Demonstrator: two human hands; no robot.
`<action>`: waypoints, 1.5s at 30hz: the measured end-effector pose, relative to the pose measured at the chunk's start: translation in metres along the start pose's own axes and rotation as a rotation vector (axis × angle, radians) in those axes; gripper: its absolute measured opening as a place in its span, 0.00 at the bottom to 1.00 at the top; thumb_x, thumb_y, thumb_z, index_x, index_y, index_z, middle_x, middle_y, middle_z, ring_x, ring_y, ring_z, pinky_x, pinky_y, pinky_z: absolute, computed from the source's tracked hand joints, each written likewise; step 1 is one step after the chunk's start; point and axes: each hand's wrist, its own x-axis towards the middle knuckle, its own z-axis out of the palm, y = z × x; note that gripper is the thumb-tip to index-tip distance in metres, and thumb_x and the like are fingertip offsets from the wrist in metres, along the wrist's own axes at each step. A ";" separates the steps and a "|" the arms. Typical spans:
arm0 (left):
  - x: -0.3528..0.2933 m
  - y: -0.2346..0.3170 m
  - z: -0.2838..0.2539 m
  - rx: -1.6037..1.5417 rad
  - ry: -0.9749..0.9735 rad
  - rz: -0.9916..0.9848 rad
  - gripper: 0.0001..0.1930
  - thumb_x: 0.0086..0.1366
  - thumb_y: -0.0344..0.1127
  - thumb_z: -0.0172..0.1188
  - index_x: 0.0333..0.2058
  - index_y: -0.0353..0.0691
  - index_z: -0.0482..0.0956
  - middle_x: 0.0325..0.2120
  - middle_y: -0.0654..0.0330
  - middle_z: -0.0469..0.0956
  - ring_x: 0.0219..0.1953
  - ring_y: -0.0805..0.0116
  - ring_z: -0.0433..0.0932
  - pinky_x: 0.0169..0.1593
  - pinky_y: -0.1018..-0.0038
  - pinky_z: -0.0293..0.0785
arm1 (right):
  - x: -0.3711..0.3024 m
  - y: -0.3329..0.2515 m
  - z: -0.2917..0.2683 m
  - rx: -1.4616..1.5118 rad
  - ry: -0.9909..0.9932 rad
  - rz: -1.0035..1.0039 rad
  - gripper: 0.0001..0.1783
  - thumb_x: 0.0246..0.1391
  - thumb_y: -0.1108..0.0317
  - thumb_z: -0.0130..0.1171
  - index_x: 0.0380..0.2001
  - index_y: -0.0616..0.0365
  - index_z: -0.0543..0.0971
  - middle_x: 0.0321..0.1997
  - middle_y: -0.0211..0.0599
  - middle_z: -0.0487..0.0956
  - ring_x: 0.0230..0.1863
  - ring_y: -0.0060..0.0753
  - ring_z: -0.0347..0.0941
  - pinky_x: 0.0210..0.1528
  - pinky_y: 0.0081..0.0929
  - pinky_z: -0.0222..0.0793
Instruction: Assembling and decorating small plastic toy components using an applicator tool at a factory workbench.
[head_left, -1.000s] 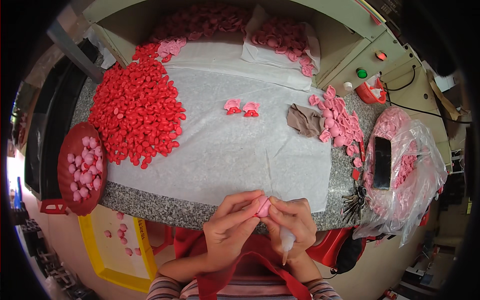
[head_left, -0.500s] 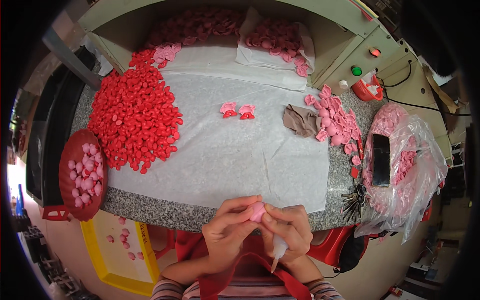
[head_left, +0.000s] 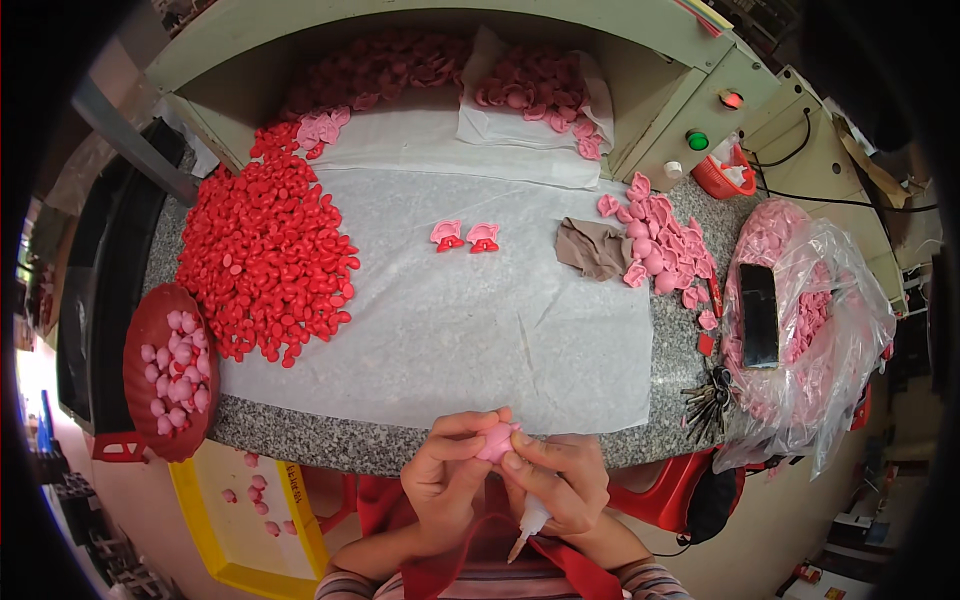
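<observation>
My left hand [head_left: 440, 480] and my right hand [head_left: 565, 485] come together just off the table's near edge. Their fingertips pinch a small rounded pink plastic piece [head_left: 496, 442] from both sides. Tucked in the right palm is a small white squeeze bottle [head_left: 534, 517], its thin brownish tip aimed down toward my lap. Farther off, two pink shell-like pieces with red feet [head_left: 483, 236] lie side by side on the white paper sheet [head_left: 440, 340]. Fingers hide much of the held piece.
Left lie a heap of red parts [head_left: 265, 260] and a red bowl [head_left: 140, 372] of pink pieces, above a yellow-rimmed tray [head_left: 190, 520]. Right are a brown cloth [head_left: 592, 248], loose pink shells [head_left: 680, 245], keys [head_left: 708, 402], and a phone [head_left: 759, 315] on a plastic bag [head_left: 855, 330]. A cabinet opening [head_left: 400, 30] stands behind.
The view has shifted slightly. Both hands still pinch the pink piece, now a little lower and farther left in the picture, with the bottle still in the right palm.
</observation>
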 end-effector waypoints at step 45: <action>0.029 0.024 -0.023 0.289 -0.262 -0.290 0.17 0.54 0.23 0.56 0.45 0.30 0.71 0.41 0.46 0.73 0.45 0.57 0.73 0.49 0.66 0.71 | 0.018 0.035 -0.016 0.989 -0.259 0.825 0.10 0.30 0.80 0.68 0.21 0.61 0.78 0.24 0.34 0.72 0.26 0.22 0.66 0.30 0.18 0.59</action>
